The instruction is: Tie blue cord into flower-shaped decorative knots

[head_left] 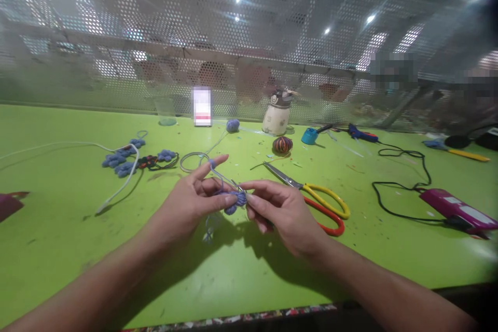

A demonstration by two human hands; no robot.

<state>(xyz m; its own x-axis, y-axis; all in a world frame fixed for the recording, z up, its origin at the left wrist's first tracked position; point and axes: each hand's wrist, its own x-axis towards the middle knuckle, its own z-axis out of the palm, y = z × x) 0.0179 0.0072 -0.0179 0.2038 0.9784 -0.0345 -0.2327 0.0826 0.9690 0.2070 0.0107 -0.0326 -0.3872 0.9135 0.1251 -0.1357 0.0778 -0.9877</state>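
Observation:
My left hand (198, 194) pinches a small purple crochet piece (231, 203) between thumb and fingers, its index finger raised with purple yarn (222, 171) looped around it. Closed beside it, my right hand (274, 205) grips a thin crochet hook (238, 185), whose tip meets the piece and the yarn. Most of the hook is hidden by the fingers. Loose yarn ends (209, 228) dangle under the left hand. From the raised finger the yarn runs back toward a purple yarn ball (232, 125) on the green table (187, 280).
Scissors (301, 185) with yellow and red handles lie just beyond my right hand. Purple crocheted flowers (120, 160) and a white cable (130, 176) are at left. Behind stand a lit phone (202, 106), a pale jar (276, 116) and a multicoloured yarn ball (282, 144); a magenta device (457, 207) lies right.

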